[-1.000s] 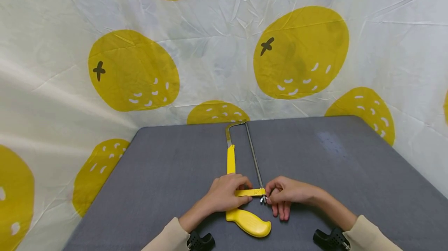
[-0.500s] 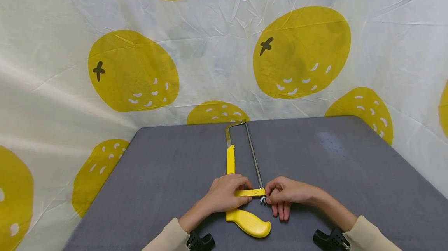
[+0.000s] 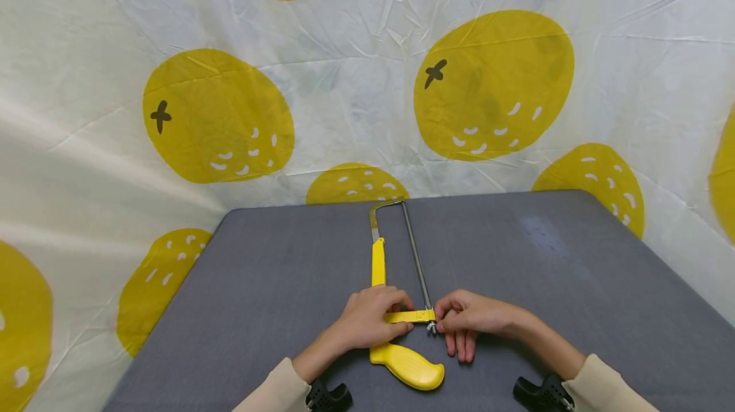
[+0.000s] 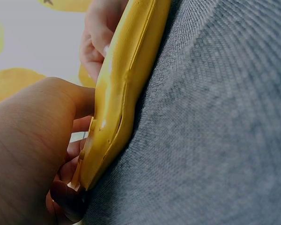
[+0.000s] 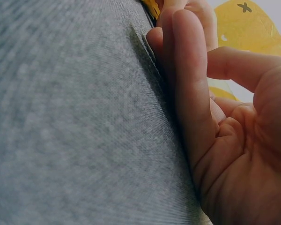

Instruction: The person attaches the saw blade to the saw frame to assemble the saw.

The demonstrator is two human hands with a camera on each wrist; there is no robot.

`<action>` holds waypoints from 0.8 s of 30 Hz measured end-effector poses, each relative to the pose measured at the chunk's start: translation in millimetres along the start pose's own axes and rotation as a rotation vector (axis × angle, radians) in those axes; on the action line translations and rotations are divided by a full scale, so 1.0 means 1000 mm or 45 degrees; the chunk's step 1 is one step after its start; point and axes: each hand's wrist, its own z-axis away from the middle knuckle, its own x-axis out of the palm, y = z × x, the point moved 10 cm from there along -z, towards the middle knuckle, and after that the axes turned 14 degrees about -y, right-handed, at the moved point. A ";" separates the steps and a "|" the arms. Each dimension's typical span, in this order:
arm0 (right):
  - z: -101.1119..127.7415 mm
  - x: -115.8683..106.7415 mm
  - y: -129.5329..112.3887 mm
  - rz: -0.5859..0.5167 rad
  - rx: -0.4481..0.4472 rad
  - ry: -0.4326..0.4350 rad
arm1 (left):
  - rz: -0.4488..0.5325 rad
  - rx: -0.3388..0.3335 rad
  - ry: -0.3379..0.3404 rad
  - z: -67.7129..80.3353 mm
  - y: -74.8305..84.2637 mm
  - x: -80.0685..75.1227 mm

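Just one yellow hacksaw (image 3: 396, 310) on the grey surface (image 3: 574, 284), plus two hands on it: left hand (image 3: 367, 323), right hand (image 3: 471, 317).

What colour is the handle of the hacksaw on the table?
Yellow. The hacksaw handle shows best in the head view, lying on the grey table.

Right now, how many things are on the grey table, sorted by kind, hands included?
Saws: 1, the yellow hacksaw lying flat on the table.
Hands: 2, the left hand holding the saw's frame near the handle, and the right hand pinching the small metal nut at the blade's near end.
Total: 3.
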 end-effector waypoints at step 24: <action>0.001 -0.003 -0.003 -0.016 -0.001 -0.016 | 0.010 -0.001 0.004 -0.002 0.002 -0.005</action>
